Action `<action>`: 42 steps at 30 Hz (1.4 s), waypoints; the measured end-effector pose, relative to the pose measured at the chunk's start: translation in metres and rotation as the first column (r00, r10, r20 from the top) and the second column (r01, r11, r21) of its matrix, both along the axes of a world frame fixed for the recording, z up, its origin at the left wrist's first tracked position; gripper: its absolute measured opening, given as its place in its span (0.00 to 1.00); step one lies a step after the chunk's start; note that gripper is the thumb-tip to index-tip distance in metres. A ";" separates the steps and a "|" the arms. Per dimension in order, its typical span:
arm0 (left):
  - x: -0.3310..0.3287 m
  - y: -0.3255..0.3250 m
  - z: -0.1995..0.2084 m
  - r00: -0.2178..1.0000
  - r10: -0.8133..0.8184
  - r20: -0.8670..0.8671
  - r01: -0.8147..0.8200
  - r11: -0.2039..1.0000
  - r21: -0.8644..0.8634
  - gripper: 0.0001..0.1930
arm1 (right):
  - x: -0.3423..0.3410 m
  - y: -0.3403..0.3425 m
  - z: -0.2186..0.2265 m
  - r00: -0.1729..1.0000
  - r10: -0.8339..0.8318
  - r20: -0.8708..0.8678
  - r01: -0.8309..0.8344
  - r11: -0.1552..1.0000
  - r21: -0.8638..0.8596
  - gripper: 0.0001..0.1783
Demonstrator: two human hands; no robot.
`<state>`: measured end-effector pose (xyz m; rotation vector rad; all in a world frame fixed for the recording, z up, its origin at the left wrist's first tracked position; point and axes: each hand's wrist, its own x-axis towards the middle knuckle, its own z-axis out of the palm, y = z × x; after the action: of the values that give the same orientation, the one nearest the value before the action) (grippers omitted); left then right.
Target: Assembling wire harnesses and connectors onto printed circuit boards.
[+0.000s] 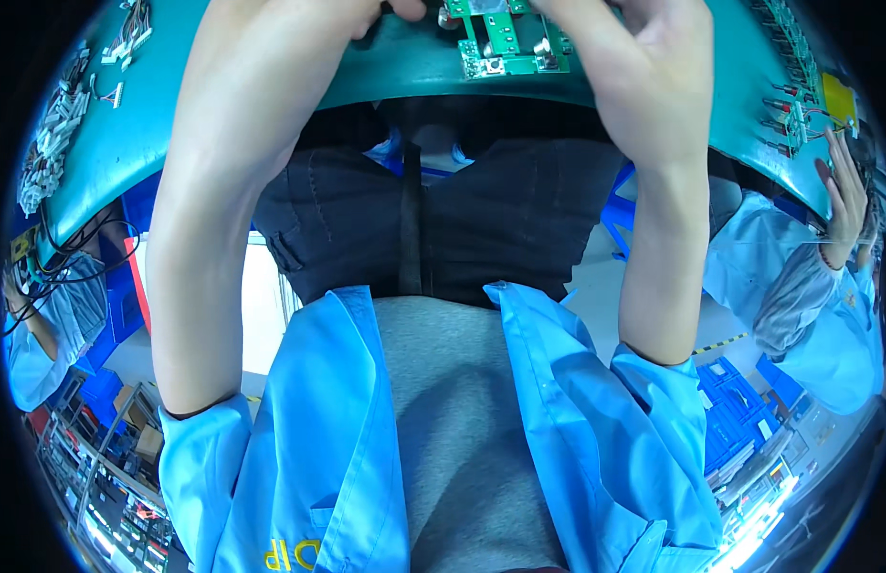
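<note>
At 11 o'clock, the bare left hand (281,57) reaches up and inward, fingers mostly cropped. At 12, between the hands, a green circuit board with raised components (502,38) sits over the teal tabletop (142,100). At 1, the bare right hand (648,81) leans inward, thumb near the board; either hand's openness or grip I cannot tell.

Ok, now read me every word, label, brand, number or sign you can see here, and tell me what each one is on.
Yellow lettering, upside down, on the wearer's light blue work jacket: large enough to make out, but I won't copy it.
White markings on the green circuit board at the hands: too small to read.
Small mark on the co-worker's light blue garment at right: too blurred to read.
</note>
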<state>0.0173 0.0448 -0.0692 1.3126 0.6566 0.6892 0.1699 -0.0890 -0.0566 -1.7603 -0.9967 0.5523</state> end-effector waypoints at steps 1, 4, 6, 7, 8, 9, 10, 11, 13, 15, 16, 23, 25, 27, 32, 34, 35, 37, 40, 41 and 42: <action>0.002 0.001 -0.001 1.000 -0.006 -0.014 0.006 1.000 0.011 0.11 | 0.001 0.003 -0.002 1.000 -0.007 -0.016 0.007 1.000 0.002 0.10; 0.007 0.004 -0.004 0.998 -0.017 -0.060 0.020 0.999 0.044 0.10 | 0.009 0.013 -0.011 0.997 -0.023 -0.070 0.024 1.000 0.008 0.12; 0.007 0.005 -0.004 0.995 -0.018 -0.096 0.024 0.998 0.065 0.10 | 0.013 0.018 -0.015 0.993 -0.028 -0.111 0.029 1.000 0.011 0.13; 0.007 0.006 -0.004 0.993 -0.017 -0.114 0.026 0.997 0.076 0.09 | 0.016 0.019 -0.016 0.991 -0.029 -0.131 0.031 0.999 0.012 0.14; 0.006 0.007 -0.004 0.991 -0.015 -0.132 0.027 0.996 0.087 0.09 | 0.018 0.021 -0.018 0.988 -0.030 -0.151 0.032 0.999 0.014 0.14; 0.005 0.009 -0.005 0.991 -0.015 -0.133 0.026 0.996 0.086 0.09 | 0.018 0.026 -0.021 0.985 -0.033 -0.170 0.036 0.999 0.016 0.15; 0.004 0.012 -0.005 0.990 -0.039 -0.134 0.047 0.997 0.061 0.08 | 0.018 0.026 -0.022 0.981 -0.036 -0.188 0.040 0.999 0.018 0.16; 0.003 0.015 -0.005 0.989 -0.063 -0.134 0.068 0.997 0.037 0.07 | 0.019 0.032 -0.026 0.977 -0.039 -0.207 0.044 0.999 0.021 0.16; 0.001 0.018 -0.006 0.985 -0.112 -0.135 0.112 0.994 -0.012 0.05 | 0.022 0.033 -0.030 0.968 -0.046 -0.246 0.054 0.998 0.025 0.17; 0.000 0.020 -0.005 0.984 -0.100 -0.151 0.098 0.995 -0.021 0.05 | 0.022 0.038 -0.032 0.957 -0.043 -0.288 0.055 0.998 0.035 0.19; 0.000 0.020 -0.004 0.982 -0.093 -0.163 0.089 0.996 -0.032 0.05 | 0.018 0.035 -0.029 0.950 -0.042 -0.308 0.057 0.998 0.039 0.19; -0.004 0.003 0.018 0.886 -0.077 -0.457 0.115 0.992 0.057 0.04 | -0.002 0.037 -0.018 0.915 -0.040 -0.401 0.074 0.995 0.070 0.24; -0.013 -0.021 0.034 0.888 -0.069 -0.455 0.169 0.968 0.183 0.10 | -0.013 0.038 -0.009 0.908 -0.049 -0.417 0.087 0.994 0.072 0.25; -0.017 -0.043 0.021 0.949 -0.076 -0.305 0.124 0.982 0.140 0.09 | -0.015 0.038 -0.004 0.905 -0.062 -0.422 0.101 0.992 0.072 0.26; -0.013 -0.067 0.011 0.975 -0.039 -0.218 0.084 0.976 0.202 0.08 | -0.030 0.032 0.004 0.895 -0.064 -0.441 0.096 0.994 0.051 0.29; -0.015 -0.070 0.006 0.973 -0.040 -0.226 0.092 0.970 0.224 0.07 | -0.034 0.030 0.006 0.899 -0.078 -0.431 0.100 0.995 0.028 0.30; -0.016 -0.071 0.003 0.975 -0.034 -0.217 0.091 0.963 0.255 0.07 | -0.036 0.028 0.009 0.884 -0.099 -0.457 0.106 0.994 -0.010 0.29; -0.015 -0.070 0.000 0.981 -0.029 -0.192 0.090 0.944 0.318 0.07 | -0.038 0.028 0.016 0.854 -0.149 -0.498 0.123 0.989 -0.086 0.29; -0.014 -0.068 -0.003 0.987 -0.035 -0.160 0.088 0.938 0.336 0.07 | -0.039 0.028 0.020 0.848 -0.183 -0.498 0.137 0.982 -0.128 0.29; -0.014 -0.067 -0.004 0.988 -0.037 -0.147 0.085 0.938 0.335 0.07 | -0.040 0.027 0.020 0.855 -0.178 -0.487 0.136 0.983 -0.121 0.30; -0.014 -0.067 -0.004 0.990 -0.039 -0.136 0.083 0.938 0.335 0.07 | -0.040 0.027 0.021 0.862 -0.173 -0.477 0.135 0.984 -0.113 0.30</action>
<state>0.0029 -0.0219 -0.0731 1.7021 0.6132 0.6925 0.1295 -0.0625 -0.0358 -1.6299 -0.4809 0.8855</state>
